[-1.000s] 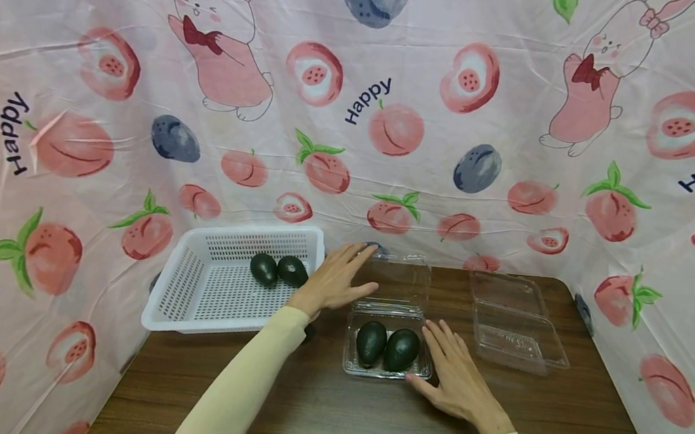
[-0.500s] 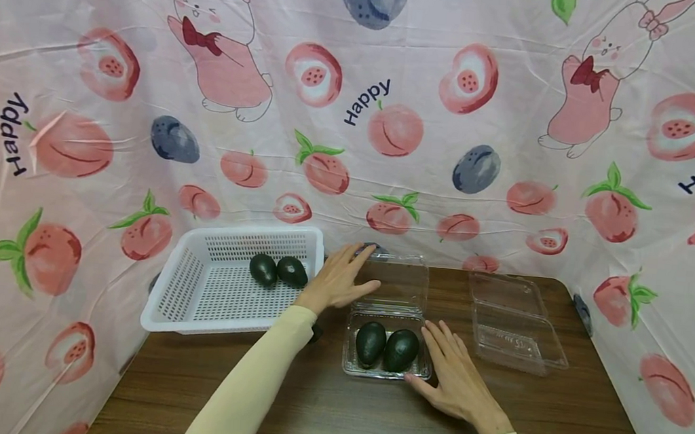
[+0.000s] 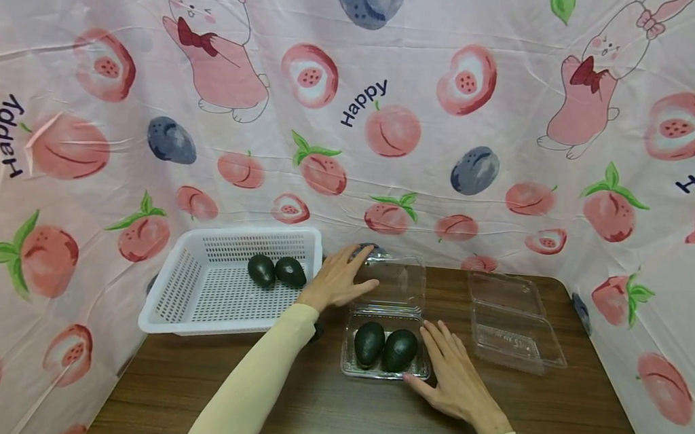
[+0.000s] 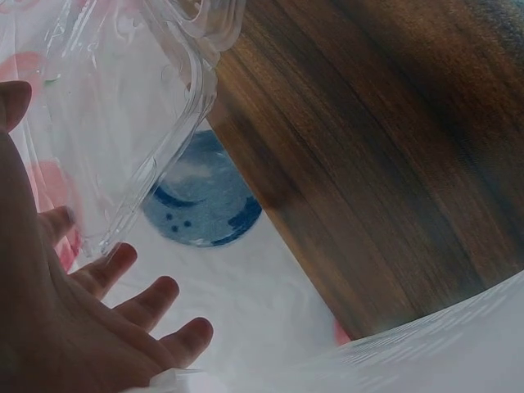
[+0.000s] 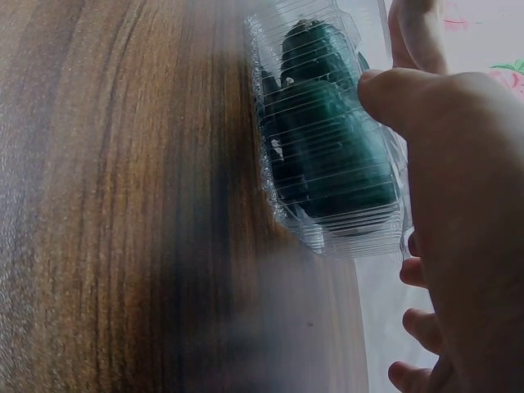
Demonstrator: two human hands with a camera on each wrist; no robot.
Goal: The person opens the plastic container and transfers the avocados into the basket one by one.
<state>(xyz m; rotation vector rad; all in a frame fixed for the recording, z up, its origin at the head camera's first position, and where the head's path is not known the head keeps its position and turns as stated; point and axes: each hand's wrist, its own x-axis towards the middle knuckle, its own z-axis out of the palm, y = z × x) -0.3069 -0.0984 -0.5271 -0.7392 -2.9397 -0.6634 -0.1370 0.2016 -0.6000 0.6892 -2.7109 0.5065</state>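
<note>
An opened clear plastic clamshell box [image 3: 344, 367] stands mid-table, its lid [image 3: 397, 282] raised at the back. Two dark green avocados [image 3: 369, 345] lie side by side in its base. My left hand [image 3: 333, 280] is at the lid's left edge, fingers extended; the left wrist view shows the fingertips right by the lid's rim [image 4: 151, 168]. Along the base's right side lies my right hand [image 3: 460, 382], fingers straight and thumb at the front right corner. In the right wrist view that thumb [image 5: 393, 94] overlaps the box wall, with the avocados [image 5: 336, 151] visible through the plastic.
A white perforated basket [image 3: 160, 297] at the left holds two more avocados [image 3: 261, 271], close to my left forearm. Another opened clear clamshell [image 3: 512, 335] stands right of my right hand. Behind the wooden table [image 3: 337, 420] hangs a fruit-print sheet [image 3: 410, 195].
My left hand and forearm have shifted slightly right along the lid's edge. The right hand, the box and the avocados have stayed in place.
</note>
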